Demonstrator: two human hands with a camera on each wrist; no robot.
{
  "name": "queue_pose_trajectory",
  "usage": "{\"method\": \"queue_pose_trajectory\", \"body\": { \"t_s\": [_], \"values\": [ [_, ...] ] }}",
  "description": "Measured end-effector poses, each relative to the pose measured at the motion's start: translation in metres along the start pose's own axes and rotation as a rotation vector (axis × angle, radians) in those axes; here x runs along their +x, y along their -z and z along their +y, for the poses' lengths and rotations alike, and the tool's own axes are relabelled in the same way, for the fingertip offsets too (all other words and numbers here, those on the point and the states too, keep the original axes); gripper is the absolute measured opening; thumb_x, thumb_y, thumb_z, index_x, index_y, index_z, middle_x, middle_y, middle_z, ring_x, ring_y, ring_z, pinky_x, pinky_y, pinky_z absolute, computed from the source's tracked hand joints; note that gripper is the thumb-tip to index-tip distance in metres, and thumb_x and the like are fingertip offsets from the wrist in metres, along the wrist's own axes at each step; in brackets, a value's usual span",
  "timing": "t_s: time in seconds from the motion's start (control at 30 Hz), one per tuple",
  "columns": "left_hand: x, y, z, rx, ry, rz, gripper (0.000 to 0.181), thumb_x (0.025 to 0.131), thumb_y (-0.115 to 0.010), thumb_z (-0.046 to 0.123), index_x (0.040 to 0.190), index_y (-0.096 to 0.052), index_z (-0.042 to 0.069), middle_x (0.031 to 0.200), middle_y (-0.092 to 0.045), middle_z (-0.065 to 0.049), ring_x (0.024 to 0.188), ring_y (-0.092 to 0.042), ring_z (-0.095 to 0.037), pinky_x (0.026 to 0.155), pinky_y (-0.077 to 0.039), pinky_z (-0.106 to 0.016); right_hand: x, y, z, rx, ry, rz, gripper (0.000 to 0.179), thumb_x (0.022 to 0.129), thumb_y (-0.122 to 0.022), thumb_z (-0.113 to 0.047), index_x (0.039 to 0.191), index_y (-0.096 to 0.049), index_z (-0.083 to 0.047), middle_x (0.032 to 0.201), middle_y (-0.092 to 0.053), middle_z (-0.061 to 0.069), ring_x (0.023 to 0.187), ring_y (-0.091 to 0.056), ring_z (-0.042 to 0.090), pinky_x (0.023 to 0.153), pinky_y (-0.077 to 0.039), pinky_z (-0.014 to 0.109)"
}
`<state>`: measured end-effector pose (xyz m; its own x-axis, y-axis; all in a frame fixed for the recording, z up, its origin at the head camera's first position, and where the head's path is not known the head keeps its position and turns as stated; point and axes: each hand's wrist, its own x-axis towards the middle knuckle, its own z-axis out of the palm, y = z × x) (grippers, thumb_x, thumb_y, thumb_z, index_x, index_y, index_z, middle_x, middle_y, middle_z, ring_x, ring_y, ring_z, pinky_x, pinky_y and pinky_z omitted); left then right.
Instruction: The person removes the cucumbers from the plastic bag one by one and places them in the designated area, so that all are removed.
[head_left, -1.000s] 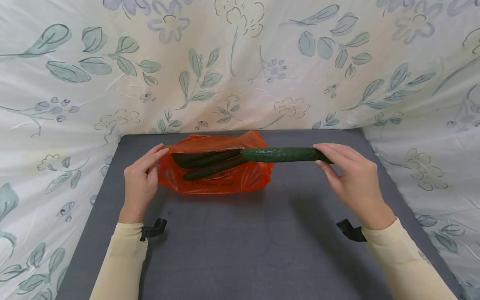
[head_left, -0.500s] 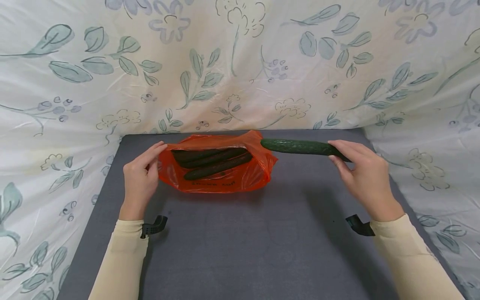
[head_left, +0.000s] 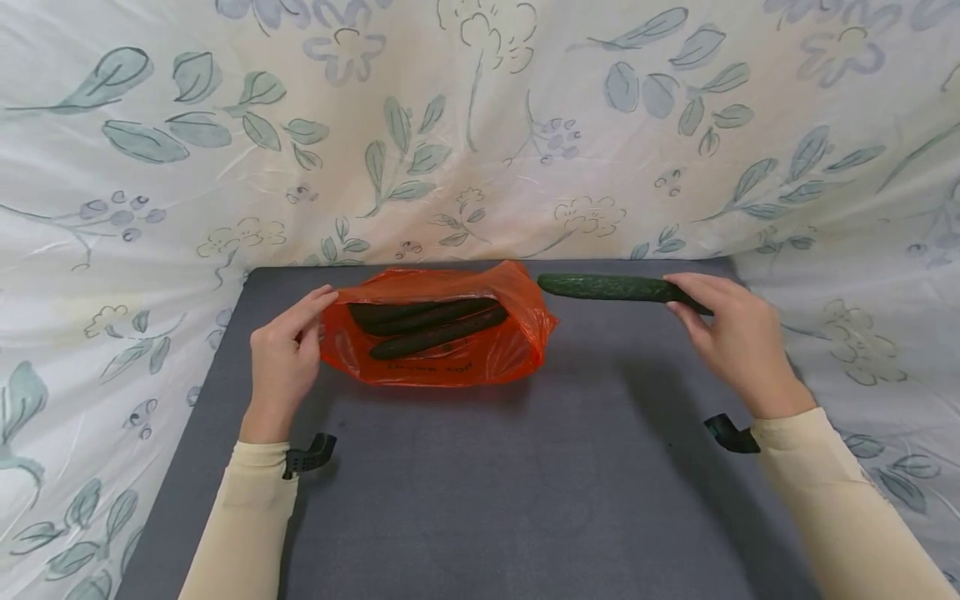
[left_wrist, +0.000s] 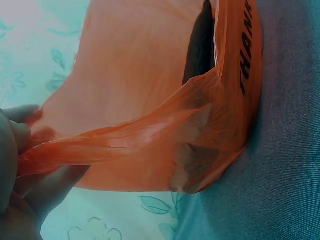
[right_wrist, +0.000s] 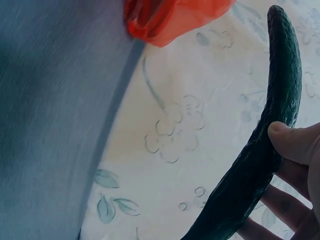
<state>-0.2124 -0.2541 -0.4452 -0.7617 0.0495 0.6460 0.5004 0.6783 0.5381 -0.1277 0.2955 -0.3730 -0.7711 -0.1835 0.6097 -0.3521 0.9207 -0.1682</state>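
An orange plastic bag lies on the grey table with its mouth facing the front, several dark green cucumbers inside it. My left hand pinches the bag's left edge; in the left wrist view the gathered orange plastic runs between thumb and fingers. To the right of the bag, my right hand holds one cucumber near its right end, apart from the bag. The right wrist view shows this long, slightly curved cucumber between thumb and fingers.
The grey table stretches in front of the bag. A flowered cloth hangs behind the table and along both sides. A dark wrist-camera mount sits on the left wrist, another mount on the right.
My right hand has moved right and slightly away from me with the cucumber, whose left tip has left the bag's mouth. The left hand stays at the bag's edge.
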Motion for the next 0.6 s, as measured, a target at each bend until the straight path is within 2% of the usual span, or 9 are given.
{"method": "queue_pose_trajectory", "body": {
  "t_s": [0.07,0.23,0.37,0.47,0.6],
  "values": [
    [0.0,0.0,-0.001,-0.002,-0.004,0.0,0.039,0.108,-0.057,0.0,0.136,-0.079,0.015,0.14,-0.072,0.001,0.1,-0.076,-0.031,0.071,-0.041,-0.007,0.002,-0.002,0.005,-0.02,0.001,-0.015,0.046,0.09,-0.087,-0.001,0.134,-0.077,-0.006,0.131,-0.075,0.017,0.108,-0.073,0.04,0.077,-0.056,0.061],
    [-0.001,-0.001,-0.002,0.007,-0.002,-0.003,0.039,0.107,-0.058,-0.001,0.136,-0.079,0.015,0.14,-0.072,0.002,0.11,-0.076,-0.031,0.083,-0.043,-0.006,0.004,-0.009,0.017,-0.057,-0.011,-0.066,0.046,0.091,-0.087,-0.004,0.136,-0.076,-0.007,0.133,-0.074,0.017,0.113,-0.072,0.041,0.08,-0.056,0.062],
    [-0.001,-0.001,-0.002,0.02,-0.008,-0.007,0.038,0.108,-0.058,0.001,0.136,-0.079,0.016,0.14,-0.072,0.003,0.116,-0.075,-0.029,0.088,-0.059,-0.03,0.005,-0.015,0.028,-0.071,-0.04,-0.104,0.045,0.093,-0.086,-0.006,0.137,-0.075,-0.006,0.133,-0.073,0.018,0.113,-0.071,0.042,0.08,-0.055,0.063],
    [-0.001,-0.002,-0.002,0.02,-0.014,-0.008,0.038,0.108,-0.057,0.001,0.136,-0.079,0.016,0.141,-0.072,0.004,0.118,-0.074,-0.028,0.087,-0.061,-0.05,0.006,-0.021,0.036,-0.072,-0.052,-0.12,0.043,0.094,-0.085,-0.007,0.136,-0.075,-0.006,0.132,-0.073,0.019,0.112,-0.071,0.042,0.081,-0.055,0.064],
    [-0.002,-0.002,-0.002,0.014,-0.016,-0.003,0.038,0.108,-0.057,0.001,0.135,-0.08,0.015,0.14,-0.072,0.004,0.118,-0.074,-0.027,0.088,-0.06,-0.053,0.007,-0.029,0.046,-0.06,-0.055,-0.137,0.041,0.096,-0.083,-0.008,0.136,-0.075,-0.006,0.132,-0.074,0.018,0.113,-0.071,0.042,0.085,-0.055,0.064]
  ]
}}
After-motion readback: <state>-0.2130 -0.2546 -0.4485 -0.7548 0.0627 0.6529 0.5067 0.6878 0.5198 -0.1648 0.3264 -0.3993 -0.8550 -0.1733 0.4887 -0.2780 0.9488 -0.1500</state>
